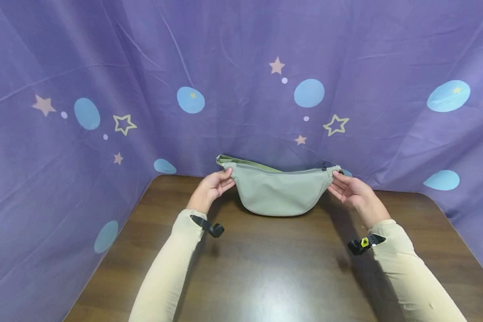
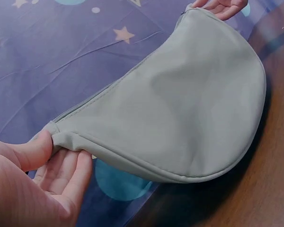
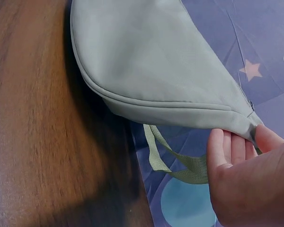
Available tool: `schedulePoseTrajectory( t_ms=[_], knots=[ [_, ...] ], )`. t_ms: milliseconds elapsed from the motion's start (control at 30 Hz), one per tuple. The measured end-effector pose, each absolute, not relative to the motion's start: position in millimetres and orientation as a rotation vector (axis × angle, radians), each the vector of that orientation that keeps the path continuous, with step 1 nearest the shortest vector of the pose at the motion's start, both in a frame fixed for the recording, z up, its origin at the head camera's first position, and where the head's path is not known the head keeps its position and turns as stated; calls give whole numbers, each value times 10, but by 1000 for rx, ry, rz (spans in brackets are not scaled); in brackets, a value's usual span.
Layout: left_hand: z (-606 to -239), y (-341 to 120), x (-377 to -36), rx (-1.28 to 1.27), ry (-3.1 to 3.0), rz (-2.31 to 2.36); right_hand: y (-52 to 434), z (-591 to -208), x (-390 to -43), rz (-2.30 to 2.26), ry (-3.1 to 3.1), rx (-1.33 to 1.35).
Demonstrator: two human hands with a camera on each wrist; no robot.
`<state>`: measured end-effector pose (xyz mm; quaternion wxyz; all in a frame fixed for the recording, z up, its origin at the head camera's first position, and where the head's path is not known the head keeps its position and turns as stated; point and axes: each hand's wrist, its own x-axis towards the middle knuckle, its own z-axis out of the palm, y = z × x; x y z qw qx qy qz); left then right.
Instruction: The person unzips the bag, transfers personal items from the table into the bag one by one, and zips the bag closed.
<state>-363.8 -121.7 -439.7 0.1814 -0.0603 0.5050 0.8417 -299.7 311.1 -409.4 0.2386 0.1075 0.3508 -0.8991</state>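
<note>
My left hand [image 1: 210, 188] pinches one tapered end of the pale sage-green, crescent-shaped fabric waist bag [image 1: 279, 191]: thumb on top of the corner, fingers [image 2: 68, 172] flat beneath it. My right hand [image 1: 351, 190] does the same at the opposite tip, thumb over the seam and fingers underneath, so each hand is only lightly closed on a small fold of cloth rather than wrapped round the body of the bag.

Between my hands the bag hangs stretched out lengthwise, zip edge up and rounded belly down, over the far edge of the dark brown wooden table [image 1: 265, 268]; I cannot tell whether the belly touches the tabletop. A green webbing strap [image 3: 173, 165] dangles loose behind the right end, against the purple cloth backdrop printed with stars and blue ovals [image 1: 104, 67].

The zip [image 1: 281, 170] looks closed along the top. As I judge it, the bag is held up and spread, and setting it down or opening it is not yet done.
</note>
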Motion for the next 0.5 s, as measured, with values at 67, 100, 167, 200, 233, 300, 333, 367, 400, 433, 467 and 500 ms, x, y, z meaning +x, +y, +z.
schedulePoseTrajectory(
  t_ms=[67,100,167,200,233,300,333,367,400,433,467,500],
  knots=[
    [-4363,-1208,-3573,-164,1426,2358,3117,-4134,-2992,-2463,957,303],
    [-4241,-1168,-3459,-213,1460,2338,3117,-4146,-2990,-2463,955,308],
    [-4165,-1154,-3401,-216,1454,2322,3119,-4159,-2984,-2461,950,304],
    [-4147,-1154,-3390,-224,1443,2319,3119,-4163,-2983,-2461,948,299],
    [-4138,-1156,-3386,-221,1423,2319,3119,-4165,-2981,-2461,944,301],
    [-4149,-1170,-3401,-233,1399,2313,3119,-4171,-2983,-2457,942,306],
    [-4152,-1173,-3407,-254,1396,2310,3118,-4175,-2986,-2456,943,308],
    [-4168,-1180,-3420,-266,1387,2309,3119,-4181,-2992,-2455,944,312],
    [-4170,-1189,-3423,-273,1379,2308,3117,-4183,-2998,-2453,947,312],
    [-4171,-1196,-3425,-279,1371,2308,3114,-4181,-3002,-2450,948,313],
    [-4167,-1200,-3420,-284,1374,2306,3110,-4177,-3007,-2446,952,310],
    [-4163,-1203,-3419,-289,1372,2306,3103,-4170,-3009,-2442,955,307]
  ],
)
